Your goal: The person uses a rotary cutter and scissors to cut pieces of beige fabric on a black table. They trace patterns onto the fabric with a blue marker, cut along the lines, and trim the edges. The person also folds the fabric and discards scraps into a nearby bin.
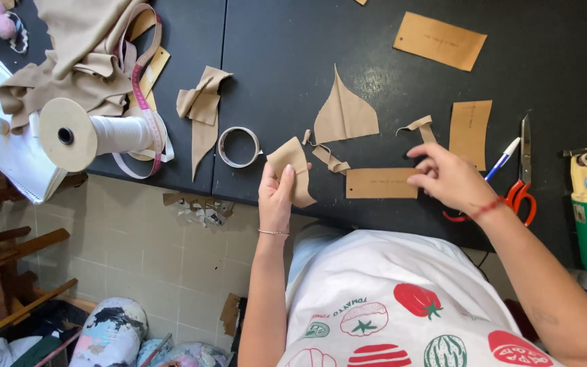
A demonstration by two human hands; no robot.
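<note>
On the black table [293, 41], front edge: both hands working.
left hand [276, 197]: fingers pinched on a small tan fabric piece [293, 170], held just over the table edge.
right hand [446, 178]: fingers loosely spread, gripping nothing, hovering by the brown card strip [382, 183].
at 3 o'clock of it: orange-handled scissors [523, 183], blue pen [503, 158].
at 9 o'clock of the fabric piece: tape roll [239, 147].

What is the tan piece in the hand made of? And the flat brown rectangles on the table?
The tan piece in the left hand looks like soft matte cloth: it bends and curls at the edge. The brown rectangles look like stiff card or kraft paper: they lie flat with straight cut edges and a small punched hole. The right hand hovers over one.
</note>
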